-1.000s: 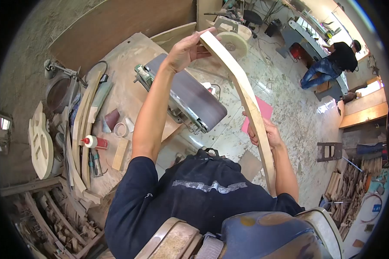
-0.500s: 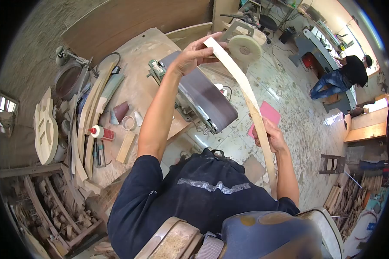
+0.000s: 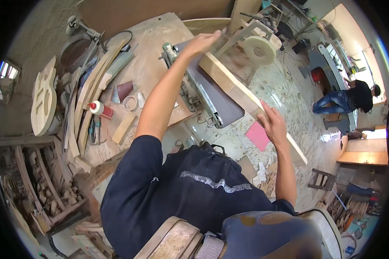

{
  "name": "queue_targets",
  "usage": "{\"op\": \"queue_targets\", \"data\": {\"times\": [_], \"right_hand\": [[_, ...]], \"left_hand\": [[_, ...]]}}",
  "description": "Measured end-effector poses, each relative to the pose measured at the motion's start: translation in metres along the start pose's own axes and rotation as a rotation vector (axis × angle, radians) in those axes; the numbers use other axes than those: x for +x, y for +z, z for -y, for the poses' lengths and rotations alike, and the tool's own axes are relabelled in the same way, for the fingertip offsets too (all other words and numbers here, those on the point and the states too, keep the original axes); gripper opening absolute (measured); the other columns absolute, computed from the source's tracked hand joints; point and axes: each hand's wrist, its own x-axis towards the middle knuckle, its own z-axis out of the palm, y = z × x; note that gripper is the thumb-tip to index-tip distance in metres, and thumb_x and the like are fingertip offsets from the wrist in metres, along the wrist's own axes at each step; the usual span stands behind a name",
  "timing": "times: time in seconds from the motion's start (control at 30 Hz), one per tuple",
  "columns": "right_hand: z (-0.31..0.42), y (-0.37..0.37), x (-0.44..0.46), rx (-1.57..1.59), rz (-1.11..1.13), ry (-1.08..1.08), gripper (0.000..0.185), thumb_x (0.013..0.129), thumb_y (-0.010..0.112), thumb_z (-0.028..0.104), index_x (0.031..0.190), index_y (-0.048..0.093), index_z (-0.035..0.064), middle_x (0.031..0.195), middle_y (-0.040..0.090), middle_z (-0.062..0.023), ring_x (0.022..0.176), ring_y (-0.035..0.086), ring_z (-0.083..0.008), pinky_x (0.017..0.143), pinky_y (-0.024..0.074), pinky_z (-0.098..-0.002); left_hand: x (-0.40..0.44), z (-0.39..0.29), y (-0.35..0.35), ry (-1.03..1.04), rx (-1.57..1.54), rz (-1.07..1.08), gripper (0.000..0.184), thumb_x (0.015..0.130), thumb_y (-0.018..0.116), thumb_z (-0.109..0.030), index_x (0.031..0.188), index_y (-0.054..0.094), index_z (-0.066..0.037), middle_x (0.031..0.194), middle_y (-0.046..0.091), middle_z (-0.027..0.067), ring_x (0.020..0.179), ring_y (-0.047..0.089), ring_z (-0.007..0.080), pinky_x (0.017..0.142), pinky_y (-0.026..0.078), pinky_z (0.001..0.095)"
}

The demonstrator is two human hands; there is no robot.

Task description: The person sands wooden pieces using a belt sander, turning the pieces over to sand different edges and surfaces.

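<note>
A long, slightly curved wooden strip (image 3: pixel 233 83) runs diagonally along the right side of a belt sander (image 3: pixel 220 101), its broad side facing me. Whether it touches the belt is hard to tell. My left hand (image 3: pixel 202 44) is closed at the strip's far end, with the fingertips partly hidden. Nearer to me, my right hand (image 3: pixel 273 124) grips the strip, fingers over the top edge and thumb on the near side. Beyond my right hand the strip's near end sticks out to the right. A pink square sheet (image 3: pixel 258 136) shows below the strip, near my right hand.
On the workbench (image 3: pixel 153 32) at left lie curved wood strips (image 3: pixel 88 93), a red-capped glue bottle (image 3: pixel 101 109), a tape roll (image 3: pixel 130 102) and a small wood block (image 3: pixel 124 127). A round buffing wheel (image 3: pixel 259 50) stands beyond the sander. A person (image 3: pixel 350 97) works at far right.
Both hands have turned the wooden strip and brought it down alongside the sander's belt. My right hand now grips it from above, and the pink sheet shows apart from that hand.
</note>
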Motion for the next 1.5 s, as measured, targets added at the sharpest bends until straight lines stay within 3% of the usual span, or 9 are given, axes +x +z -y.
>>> {"op": "queue_targets", "data": {"times": [0.07, 0.1, 0.2, 0.3, 0.5, 0.83, 1.23, 1.5], "right_hand": [[0.0, 0.0, 0.009, -0.187, -0.024, -0.09, 0.054, 0.093, 0.073, 0.031, 0.144, 0.062, 0.021, 0.086, 0.057, -0.0075, 0.08, 0.056, -0.0273, 0.073, 0.0477, -0.0392], [-0.002, 0.003, 0.013, -0.236, -0.062, -0.156, 0.055, 0.092, 0.074, 0.031, 0.145, 0.061, 0.0209, 0.083, 0.054, -0.0071, 0.077, 0.055, -0.0276, 0.071, 0.047, -0.0403], [-0.002, 0.001, 0.023, -0.332, -0.09, -0.237, 0.058, 0.09, 0.074, 0.031, 0.145, 0.06, 0.0211, 0.082, 0.053, -0.0066, 0.075, 0.053, -0.0266, 0.068, 0.0463, -0.0402], [-0.003, 0.004, 0.029, -0.355, -0.091, -0.256, 0.059, 0.089, 0.075, 0.03, 0.145, 0.06, 0.0208, 0.082, 0.053, -0.0067, 0.075, 0.054, -0.0256, 0.067, 0.0461, -0.0394], [-0.015, 0.013, 0.035, -0.276, -0.067, -0.287, 0.059, 0.09, 0.075, 0.031, 0.146, 0.059, 0.0201, 0.082, 0.052, -0.0066, 0.074, 0.053, -0.0253, 0.066, 0.0444, -0.0403], [-0.023, 0.004, 0.041, -0.303, -0.008, -0.305, 0.06, 0.091, 0.073, 0.034, 0.148, 0.058, 0.0212, 0.081, 0.053, -0.0054, 0.075, 0.053, -0.0237, 0.071, 0.0389, -0.0376], [-0.034, -0.008, 0.047, -0.35, 0.024, -0.365, 0.06, 0.091, 0.072, 0.034, 0.148, 0.058, 0.0211, 0.08, 0.054, -0.0056, 0.076, 0.053, -0.0247, 0.079, 0.0391, -0.0385], [-0.046, -0.013, 0.063, -0.351, 0.087, -0.376, 0.059, 0.094, 0.068, 0.037, 0.15, 0.056, 0.0219, 0.084, 0.057, -0.007, 0.084, 0.057, -0.0247, 0.095, 0.0418, -0.0422]], "left_hand": [[0.003, 0.005, 0.006, -0.04, 0.162, -0.038, 0.084, 0.097, 0.037, -0.079, 0.138, 0.067, -0.013, 0.149, 0.055, 0.0222, 0.14, 0.051, 0.0349, 0.12, 0.033, 0.0397], [0.015, 0.023, 0.015, 0.008, 0.267, -0.083, 0.079, 0.097, 0.038, -0.078, 0.144, 0.062, -0.019, 0.161, 0.039, 0.0247, 0.151, 0.036, 0.0376, 0.123, 0.026, 0.0493], [0.023, 0.038, 0.027, 0.023, 0.626, -0.036, 0.078, 0.099, 0.033, -0.076, 0.154, 0.051, -0.022, 0.169, 0.022, 0.0226, 0.158, 0.016, 0.0392, 0.124, 0.016, 0.061], [0.028, 0.045, 0.035, 0.079, 0.753, -0.079, 0.077, 0.101, 0.029, -0.073, 0.161, 0.038, -0.025, 0.171, 0.014, 0.0202, 0.159, 0.007, 0.0392, 0.123, 0.007, 0.0681], [0.025, 0.039, 0.036, 0.015, 0.795, -0.015, 0.075, 0.102, 0.03, -0.071, 0.161, 0.037, -0.026, 0.171, 0.013, 0.0201, 0.16, 0.005, 0.0377, 0.123, 0.002, 0.0678], [0.022, 0.036, 0.037, -0.02, 0.829, 0.005, 0.072, 0.102, 0.034, -0.07, 0.16, 0.039, -0.028, 0.171, 0.015, 0.0193, 0.16, 0.007, 0.0374, 0.122, 0.002, 0.0694], [0.019, 0.034, 0.042, -0.053, 0.865, 0.022, 0.071, 0.102, 0.035, -0.069, 0.16, 0.04, -0.029, 0.171, 0.016, 0.0193, 0.159, 0.007, 0.039, 0.122, 0.001, 0.0698], [0.016, 0.035, 0.043, -0.119, 0.866, 0.009, 0.071, 0.102, 0.034, -0.068, 0.16, 0.04, -0.028, 0.171, 0.014, 0.0196, 0.159, 0.006, 0.0399, 0.122, -0.001, 0.0693]]}}
